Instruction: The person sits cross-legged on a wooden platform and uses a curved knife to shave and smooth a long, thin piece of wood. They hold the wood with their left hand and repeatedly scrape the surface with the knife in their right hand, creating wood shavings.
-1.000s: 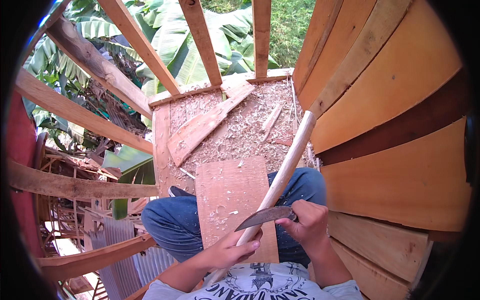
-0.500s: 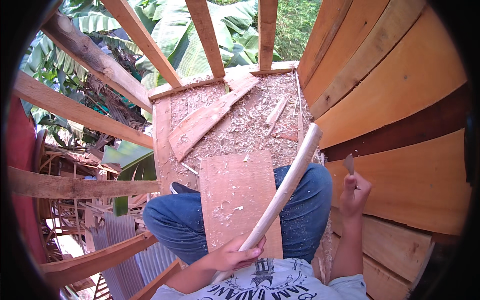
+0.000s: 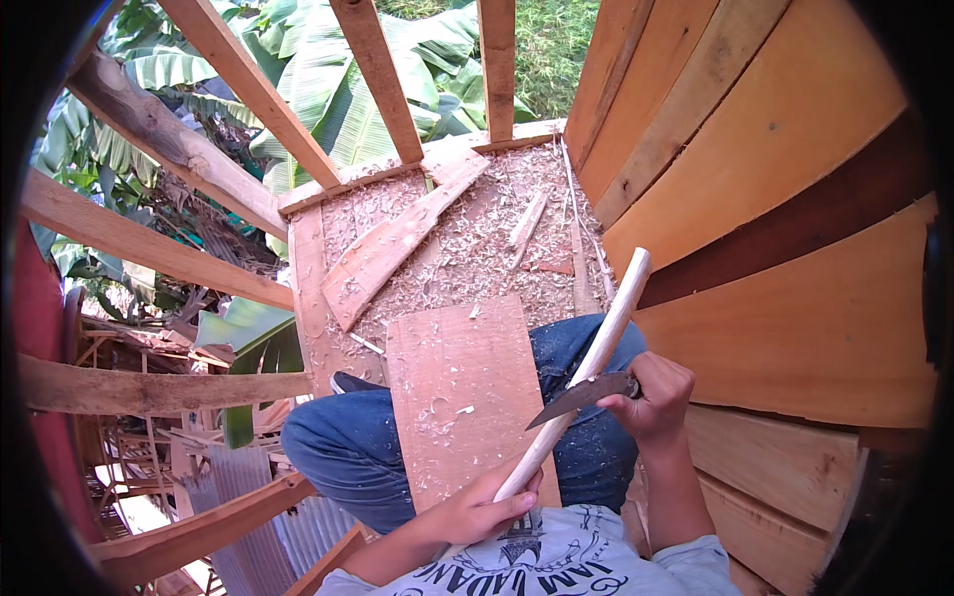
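My left hand (image 3: 500, 505) is wrapped round the lower part of a pale, peeled wooden stick (image 3: 556, 422). The stick slants up to the right, its near end against my shirt and its far end past my right knee. In my right hand (image 3: 656, 399) is a knife (image 3: 581, 397) with a broad, dark, curved blade. That blade lies across the stick's middle, pointing left; I cannot tell how deep its edge bites. Beneath, a flat wooden board (image 3: 462, 368) rests over my lap between my knees, with a few shavings on it.
Wood shavings (image 3: 467, 248) cover the floor ahead, around a long shaped plank (image 3: 397, 243) and a small split piece (image 3: 528, 228). Orange-brown plank walls (image 3: 785, 348) rise close on the right. Spaced wooden rails (image 3: 159, 387) line the left, with banana leaves beyond.
My right hand has swung left and inward from beside the wall, bringing the knife blade over the stick. The stick now stands a little steeper. The view has shifted slightly.
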{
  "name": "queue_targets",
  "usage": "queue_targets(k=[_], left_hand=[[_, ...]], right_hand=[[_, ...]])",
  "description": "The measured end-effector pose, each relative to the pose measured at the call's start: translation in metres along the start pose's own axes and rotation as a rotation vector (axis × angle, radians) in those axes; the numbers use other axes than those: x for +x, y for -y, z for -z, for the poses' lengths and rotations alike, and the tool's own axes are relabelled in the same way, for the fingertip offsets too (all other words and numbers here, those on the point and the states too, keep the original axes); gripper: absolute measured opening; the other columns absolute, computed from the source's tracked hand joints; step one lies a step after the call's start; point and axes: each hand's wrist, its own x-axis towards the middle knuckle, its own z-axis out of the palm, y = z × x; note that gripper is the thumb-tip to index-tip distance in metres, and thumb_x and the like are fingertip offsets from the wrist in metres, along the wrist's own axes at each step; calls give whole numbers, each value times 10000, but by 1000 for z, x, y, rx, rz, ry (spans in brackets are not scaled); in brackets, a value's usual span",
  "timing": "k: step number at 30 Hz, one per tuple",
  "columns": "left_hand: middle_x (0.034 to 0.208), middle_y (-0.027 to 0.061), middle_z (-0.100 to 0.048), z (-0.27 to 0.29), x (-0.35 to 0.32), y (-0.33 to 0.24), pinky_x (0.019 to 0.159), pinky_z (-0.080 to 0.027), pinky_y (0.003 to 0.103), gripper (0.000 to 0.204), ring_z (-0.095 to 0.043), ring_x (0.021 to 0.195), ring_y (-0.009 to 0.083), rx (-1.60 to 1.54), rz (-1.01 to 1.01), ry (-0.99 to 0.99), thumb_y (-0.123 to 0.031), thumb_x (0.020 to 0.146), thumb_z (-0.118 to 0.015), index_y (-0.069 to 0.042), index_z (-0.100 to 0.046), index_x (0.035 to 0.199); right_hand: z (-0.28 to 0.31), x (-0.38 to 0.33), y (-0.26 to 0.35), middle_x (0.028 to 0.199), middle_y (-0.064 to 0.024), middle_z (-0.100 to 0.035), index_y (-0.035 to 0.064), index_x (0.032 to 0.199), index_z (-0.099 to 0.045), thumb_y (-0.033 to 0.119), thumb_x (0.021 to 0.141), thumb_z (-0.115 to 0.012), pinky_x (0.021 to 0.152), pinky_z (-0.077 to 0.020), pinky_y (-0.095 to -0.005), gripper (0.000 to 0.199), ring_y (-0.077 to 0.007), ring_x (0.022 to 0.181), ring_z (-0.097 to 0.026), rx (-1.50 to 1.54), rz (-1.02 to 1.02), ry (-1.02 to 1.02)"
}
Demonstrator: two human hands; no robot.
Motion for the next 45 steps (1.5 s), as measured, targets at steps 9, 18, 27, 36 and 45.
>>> queue_targets(k=[9, 18, 27, 36, 45], left_hand=[[762, -26, -416, 7, -7, -3, 466, -309, 201, 241, -387, 554, 38, -73, 1, 31, -267, 971, -534, -56, -420, 994], [679, -36, -391, 14, -9, 3, 380, -231, 194, 339, -325, 437, 20, -202, 20, -34, -352, 928, -597, -82, -392, 933], [688, -35, -401, 15, -4, 3, 376, -241, 196, 321, -336, 435, 23, -202, 8, -57, -320, 927, -591, -66, -403, 985], [746, -15, -429, 25, -7, 13, 384, -263, 194, 313, -352, 441, 27, -239, 50, -57, -300, 928, -586, -63, -407, 1027], [759, -17, -422, 13, -4, 8, 400, -277, 188, 305, -370, 481, 25, -141, 38, -71, -294, 932, -591, -57, -417, 1016]], right_hand=[[-8, 12, 4, 494, -92, -378, 52, 546, -396, 796, 739, -495, 413, -349, -360, 774, -274, 420, -468, 50, 41, -45], [-18, -9, 44, 498, -74, -436, 75, 552, -469, 634, 801, -589, 408, -384, -353, 623, -271, 431, -500, 243, 240, 277], [-18, -6, 36, 538, -76, -465, 67, 610, -504, 580, 841, -587, 435, -411, -366, 568, -276, 482, -548, 254, 151, 284], [-25, -8, 31, 548, -93, -479, 50, 654, -543, 524, 888, -571, 434, -414, -365, 529, -287, 486, -562, 314, 106, 268], [-18, -5, 19, 553, -103, -482, 34, 664, -546, 519, 917, -534, 449, -413, -375, 547, -305, 492, -554, 323, 233, 302]])
